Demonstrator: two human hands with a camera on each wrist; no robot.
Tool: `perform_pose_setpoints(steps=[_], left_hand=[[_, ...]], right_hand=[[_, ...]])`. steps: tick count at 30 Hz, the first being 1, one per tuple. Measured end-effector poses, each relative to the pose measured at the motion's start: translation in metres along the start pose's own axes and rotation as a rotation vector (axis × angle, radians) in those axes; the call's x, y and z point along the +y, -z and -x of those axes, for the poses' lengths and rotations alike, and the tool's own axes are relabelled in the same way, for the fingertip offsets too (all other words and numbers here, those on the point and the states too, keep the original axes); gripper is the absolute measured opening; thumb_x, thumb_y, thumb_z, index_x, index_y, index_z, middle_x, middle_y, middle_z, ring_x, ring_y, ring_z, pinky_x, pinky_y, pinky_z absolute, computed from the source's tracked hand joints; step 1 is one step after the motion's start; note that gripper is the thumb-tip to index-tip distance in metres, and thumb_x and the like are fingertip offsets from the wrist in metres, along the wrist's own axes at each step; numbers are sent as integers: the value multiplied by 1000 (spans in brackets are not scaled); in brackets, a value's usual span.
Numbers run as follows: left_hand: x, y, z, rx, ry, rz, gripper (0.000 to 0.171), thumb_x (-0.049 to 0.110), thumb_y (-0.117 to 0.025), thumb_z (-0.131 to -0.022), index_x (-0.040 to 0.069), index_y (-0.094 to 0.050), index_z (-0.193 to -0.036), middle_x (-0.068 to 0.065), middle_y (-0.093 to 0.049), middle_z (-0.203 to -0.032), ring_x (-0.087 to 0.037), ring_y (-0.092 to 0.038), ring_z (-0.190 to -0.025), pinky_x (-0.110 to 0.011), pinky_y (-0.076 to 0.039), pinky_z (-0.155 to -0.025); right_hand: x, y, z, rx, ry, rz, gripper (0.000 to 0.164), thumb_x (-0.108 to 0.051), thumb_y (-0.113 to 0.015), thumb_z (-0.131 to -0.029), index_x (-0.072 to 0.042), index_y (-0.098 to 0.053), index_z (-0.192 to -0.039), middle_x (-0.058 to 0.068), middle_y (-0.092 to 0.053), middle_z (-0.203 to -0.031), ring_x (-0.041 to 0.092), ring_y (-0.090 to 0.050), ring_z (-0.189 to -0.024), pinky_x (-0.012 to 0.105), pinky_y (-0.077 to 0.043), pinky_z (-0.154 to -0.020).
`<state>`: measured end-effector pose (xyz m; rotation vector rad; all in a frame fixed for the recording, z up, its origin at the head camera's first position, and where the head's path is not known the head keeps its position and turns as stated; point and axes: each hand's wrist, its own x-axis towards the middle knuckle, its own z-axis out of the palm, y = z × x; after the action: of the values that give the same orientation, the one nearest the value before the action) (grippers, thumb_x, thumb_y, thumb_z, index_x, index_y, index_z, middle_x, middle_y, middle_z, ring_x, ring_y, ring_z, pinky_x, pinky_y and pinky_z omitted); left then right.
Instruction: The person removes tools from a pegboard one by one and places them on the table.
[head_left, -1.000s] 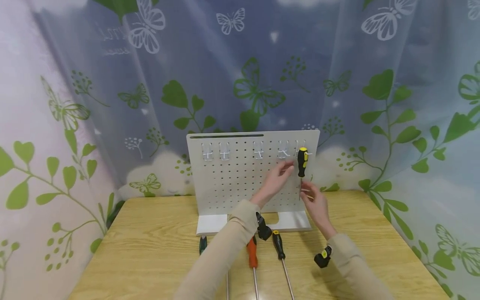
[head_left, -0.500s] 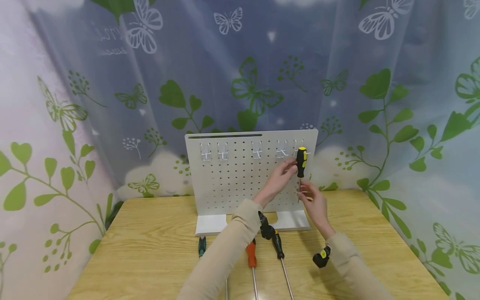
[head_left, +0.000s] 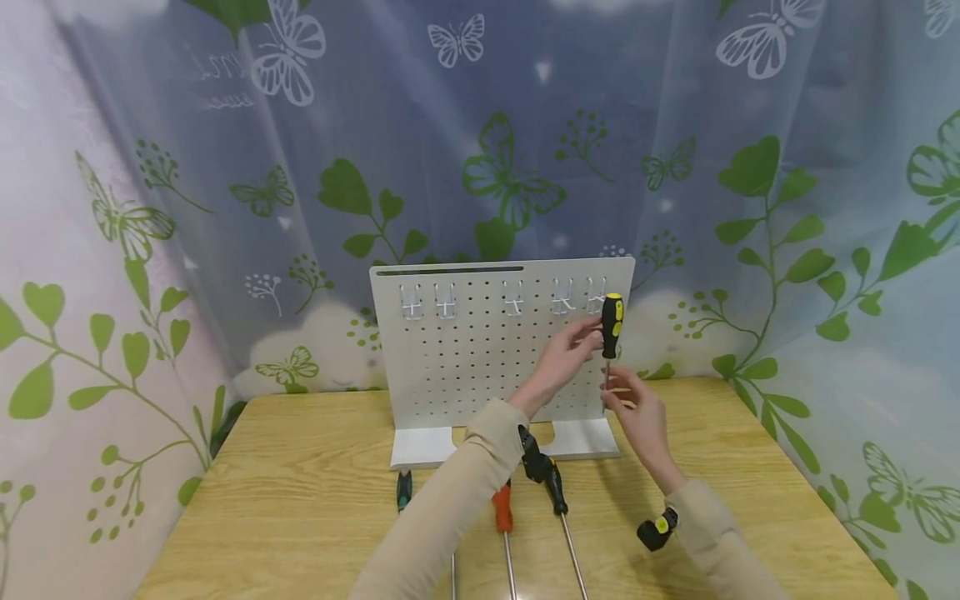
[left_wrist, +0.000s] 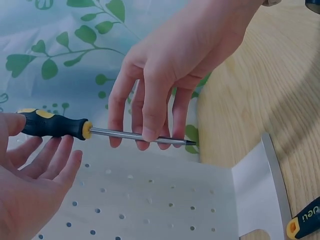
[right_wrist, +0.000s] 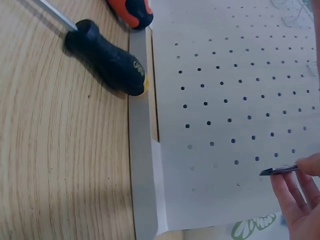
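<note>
A black-and-yellow screwdriver stands upright in front of the right end of a white pegboard, handle up. My left hand grips its handle from the left, thumb on one side and fingers on the other in the left wrist view. Below it, my right hand pinches the metal shaft near the tip. The flat tip sticks out past the right fingertips in the right wrist view. Just left of the handle is the rightmost white hook.
Several more hooks line the board's top. On the wooden table lie an orange screwdriver, a black one and a green-and-black handle, partly behind the left sleeve. A patterned curtain hangs behind.
My left hand has come onto the handle. The screwdriver, in both hands, has shifted slightly right, off the rightmost hook it overlapped before.
</note>
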<state>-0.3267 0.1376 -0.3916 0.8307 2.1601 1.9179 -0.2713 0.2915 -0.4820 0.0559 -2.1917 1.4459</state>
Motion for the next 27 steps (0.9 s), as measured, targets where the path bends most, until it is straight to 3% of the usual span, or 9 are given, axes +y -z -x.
perform_pose_setpoints(steps=[4,10,17,22,27], left_hand=[[2,-2,0,0,2,5,44,25,-50,-108,9,-49,-149,-13,-60,-141,-24,-64,-121,-25,-55,-98],[4,-5,2,0,2,34,43,23,-51,-108,7,-49,-148,-15,-61,-138,-25,-65,-118,-24,-56,-96],[9,-7,4,6,3,48,43,21,-52,-107,5,-50,-147,-17,-62,-135,-26,-66,-115,-24,-57,-94],[12,-8,7,6,0,48,42,20,-52,-107,6,-51,-147,-16,-63,-135,-26,-67,-115,-25,-58,-93],[13,-9,9,3,-7,55,41,20,-51,-108,6,-51,-147,-16,-63,-135,-27,-67,-116,-27,-58,-94]], right_hand=[[-3,7,4,-23,-1,-5,36,-5,-69,-96,1,-63,-131,26,-68,-113,10,-67,-90,12,-56,-70],[-8,14,10,-35,12,-15,33,-2,-68,-95,1,-65,-128,25,-69,-111,2,-64,-84,13,-57,-69],[-64,26,26,-75,-23,-9,34,6,-65,-94,11,-61,-128,33,-66,-110,8,-66,-83,14,-57,-69],[-61,28,26,-76,-28,-20,34,8,-64,-93,12,-61,-127,34,-66,-109,12,-67,-82,18,-59,-69],[-41,28,23,-66,-31,-21,34,4,-67,-94,7,-63,-128,29,-68,-110,8,-67,-82,17,-59,-68]])
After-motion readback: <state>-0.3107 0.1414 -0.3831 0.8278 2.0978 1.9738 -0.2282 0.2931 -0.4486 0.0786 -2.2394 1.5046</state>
